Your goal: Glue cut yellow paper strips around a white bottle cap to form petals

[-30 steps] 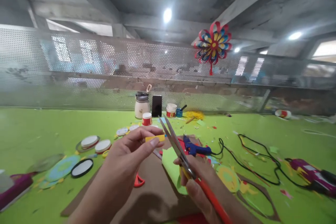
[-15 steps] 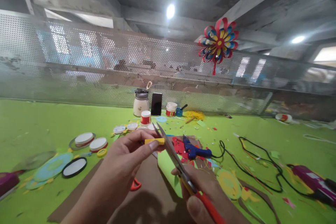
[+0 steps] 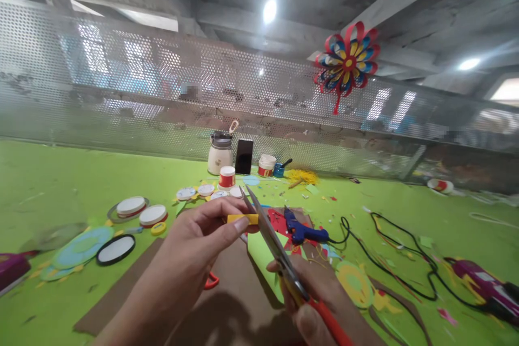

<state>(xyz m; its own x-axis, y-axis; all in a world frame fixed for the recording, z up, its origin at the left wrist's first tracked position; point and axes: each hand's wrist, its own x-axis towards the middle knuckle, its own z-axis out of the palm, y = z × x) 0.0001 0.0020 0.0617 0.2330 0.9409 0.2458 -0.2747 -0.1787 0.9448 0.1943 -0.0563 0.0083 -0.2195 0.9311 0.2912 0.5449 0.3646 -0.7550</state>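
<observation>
Between thumb and fingers, my left hand [image 3: 203,246] pinches a small folded strip of yellow paper [image 3: 242,219]. My right hand [image 3: 312,292] grips a pair of scissors [image 3: 279,251] with orange-red handles. Their blades point up and away, slightly parted, at the right end of the strip. Below the hands lie a brown board [image 3: 227,303] and a light-green paper sheet [image 3: 265,267]. Another orange-red handle loop [image 3: 211,281] shows beside my left wrist. Just beyond my right hand rests a blue glue gun [image 3: 304,231] on red paper pieces [image 3: 278,221].
At the back stand a white jug [image 3: 220,157], a dark phone [image 3: 244,157] and red-white tubs [image 3: 266,165]. Blue paper discs [image 3: 83,246] and white lids [image 3: 132,206] lie left. Right are a black cord [image 3: 399,281] and a purple glue gun [image 3: 480,281]. A paper flower [image 3: 348,62] hangs above.
The view has shifted slightly, so the background sits a little differently. Both hands keep nearly the same pose, and the scissor blades look a little closer together at the strip.
</observation>
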